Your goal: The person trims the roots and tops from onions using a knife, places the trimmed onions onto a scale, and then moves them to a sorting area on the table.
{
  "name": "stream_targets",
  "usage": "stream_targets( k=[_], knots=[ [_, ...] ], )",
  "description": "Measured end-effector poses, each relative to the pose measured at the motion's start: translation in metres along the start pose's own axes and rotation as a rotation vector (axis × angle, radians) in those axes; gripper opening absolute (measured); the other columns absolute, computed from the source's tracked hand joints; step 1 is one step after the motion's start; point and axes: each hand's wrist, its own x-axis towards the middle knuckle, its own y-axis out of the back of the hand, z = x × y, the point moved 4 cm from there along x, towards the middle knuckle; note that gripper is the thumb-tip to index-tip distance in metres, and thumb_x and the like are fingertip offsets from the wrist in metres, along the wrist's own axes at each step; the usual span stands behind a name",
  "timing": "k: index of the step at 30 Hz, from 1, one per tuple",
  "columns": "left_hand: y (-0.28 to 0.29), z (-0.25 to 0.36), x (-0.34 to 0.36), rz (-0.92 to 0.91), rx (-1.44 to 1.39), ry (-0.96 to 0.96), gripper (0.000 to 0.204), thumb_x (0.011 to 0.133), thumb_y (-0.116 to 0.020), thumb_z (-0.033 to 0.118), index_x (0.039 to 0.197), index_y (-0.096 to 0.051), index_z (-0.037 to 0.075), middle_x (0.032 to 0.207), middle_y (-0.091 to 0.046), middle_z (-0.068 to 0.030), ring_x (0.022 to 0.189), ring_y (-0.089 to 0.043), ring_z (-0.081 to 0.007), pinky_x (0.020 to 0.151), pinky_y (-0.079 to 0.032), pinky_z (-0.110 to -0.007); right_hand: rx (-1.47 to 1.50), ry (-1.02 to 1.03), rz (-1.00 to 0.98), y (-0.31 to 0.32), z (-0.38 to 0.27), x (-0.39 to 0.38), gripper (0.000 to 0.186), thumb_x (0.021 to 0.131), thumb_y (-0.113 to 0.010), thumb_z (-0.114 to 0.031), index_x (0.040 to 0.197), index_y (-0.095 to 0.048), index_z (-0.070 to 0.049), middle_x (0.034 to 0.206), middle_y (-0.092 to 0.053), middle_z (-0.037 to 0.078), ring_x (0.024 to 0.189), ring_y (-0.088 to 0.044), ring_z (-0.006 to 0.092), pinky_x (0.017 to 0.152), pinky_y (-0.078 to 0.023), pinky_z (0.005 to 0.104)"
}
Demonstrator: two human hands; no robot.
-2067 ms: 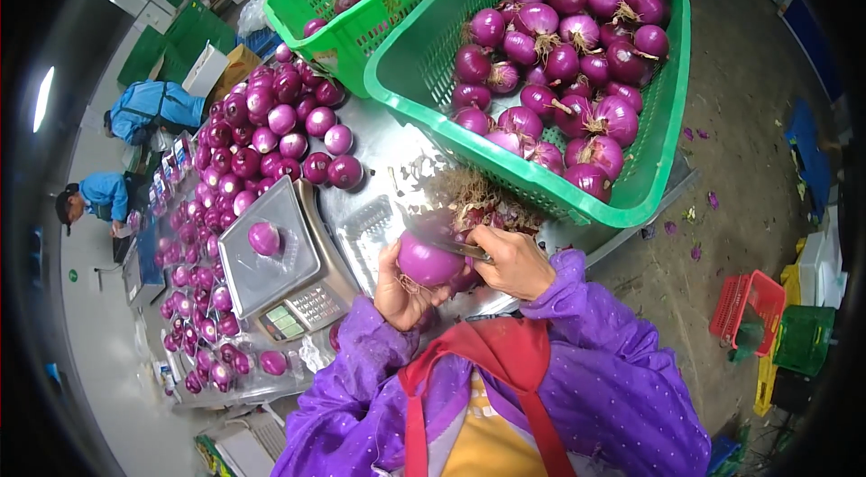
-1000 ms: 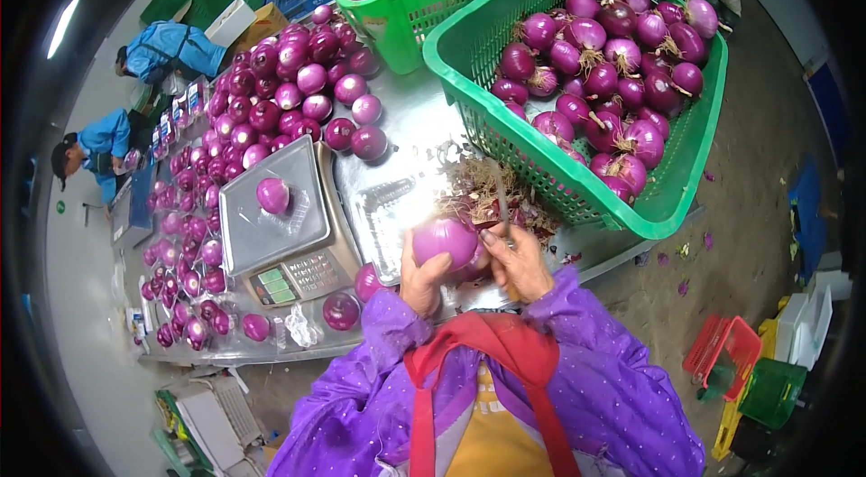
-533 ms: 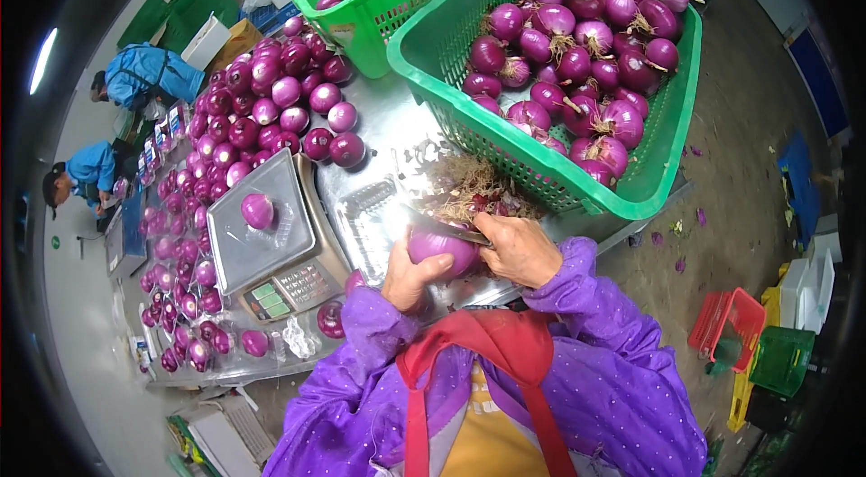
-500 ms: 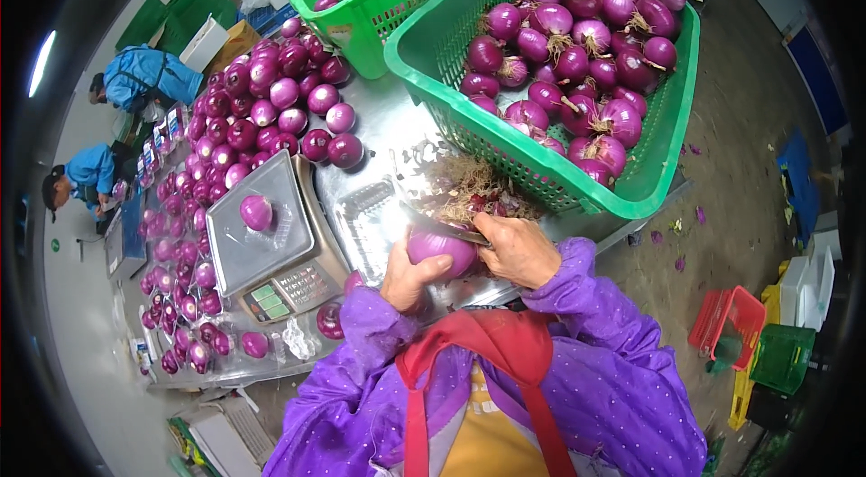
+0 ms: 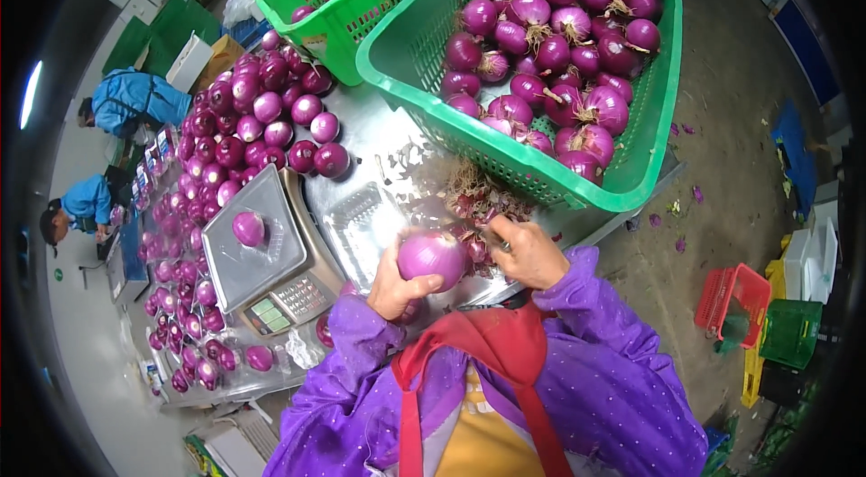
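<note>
My left hand (image 5: pixel 395 283) is closed around a purple onion (image 5: pixel 431 262), its thumb across the front. The onion's surface looks smooth and shiny, with a pale cut end facing right. Just right of it my right hand (image 5: pixel 530 253) is closed on a knife (image 5: pixel 498 244); only a bit of it shows by the fingers, and the blade is hard to make out. Beyond both hands lies a heap of dry roots and onion skins (image 5: pixel 469 197) on the metal table. Another onion (image 5: pixel 249 228) rests on the pan of a weighing scale (image 5: pixel 302 292) to the left.
A green crate (image 5: pixel 622 197) of untrimmed onions stands beyond my hands, with a brighter green crate (image 5: pixel 347 44) behind it. Several shiny onions (image 5: pixel 262 107) are piled at the left. A clear plastic tray (image 5: pixel 354 215) lies beside the scale. Two people in blue work at far left.
The knife has come away from the onion as my right hand moved slightly right. The onion has turned in my left hand, showing its pale end. The view has shifted a little.
</note>
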Motion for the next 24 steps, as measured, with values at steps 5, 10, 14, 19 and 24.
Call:
stream_targets(
  k=[5,10,14,19,24],
  knots=[
    [-0.01,0.014,0.003,0.041,0.2,-0.098,0.068,0.063,-0.077,0.009,0.117,-0.038,-0.002,0.111,-0.054,-0.0127,0.099,-0.056,-0.0196,0.087,-0.046,-0.031,-0.135,0.127,0.007,-0.008,-0.019,0.001,0.02,0.073,-0.061,-0.009,0.087,-0.048,-0.004,0.069,-0.06,0.017,0.069,-0.062,0.037,0.058,-0.048,0.046],
    [-0.004,0.009,-0.003,0.08,0.313,-0.155,0.075,0.06,-0.079,0.016,0.119,-0.037,-0.002,0.111,-0.053,-0.0155,0.1,-0.056,-0.0222,0.088,-0.046,-0.032,-0.114,0.056,-0.013,-0.017,-0.019,0.001,0.023,0.074,-0.06,-0.007,0.095,-0.052,-0.003,0.076,-0.061,0.018,0.071,-0.061,0.0378,0.06,-0.047,0.0448],
    [-0.008,0.022,-0.013,0.084,0.5,-0.233,0.083,0.056,-0.081,0.025,0.121,-0.035,-0.002,0.112,-0.051,-0.0182,0.103,-0.056,-0.0261,0.089,-0.046,-0.035,-0.128,-0.252,-0.064,-0.029,0.059,-0.011,0.015,0.078,-0.057,-0.009,0.09,-0.055,-0.002,0.077,-0.061,0.02,0.076,-0.061,0.0381,0.066,-0.047,0.0448],
    [-0.008,0.027,-0.01,0.166,0.651,-0.333,0.082,0.057,-0.081,0.022,0.121,-0.036,0.0,0.105,-0.057,-0.0185,0.097,-0.06,-0.0256,0.085,-0.048,-0.035,0.369,-0.285,-0.011,-0.006,0.01,-0.004,0.024,0.082,-0.061,-0.016,0.098,-0.06,0.001,0.081,-0.065,0.016,0.076,-0.064,0.0265,0.069,-0.049,0.0368],
    [-0.02,0.034,-0.004,0.176,0.711,-0.442,0.077,0.058,-0.081,0.015,0.121,-0.039,0.001,0.106,-0.057,-0.0185,0.096,-0.061,-0.0274,0.081,-0.05,-0.034,0.484,-0.005,0.096,-0.011,-0.028,0.021,0.023,0.081,-0.064,-0.015,0.096,-0.06,0.003,0.085,-0.064,0.013,0.079,-0.062,0.0183,0.07,-0.048,0.0317]
  ],
)
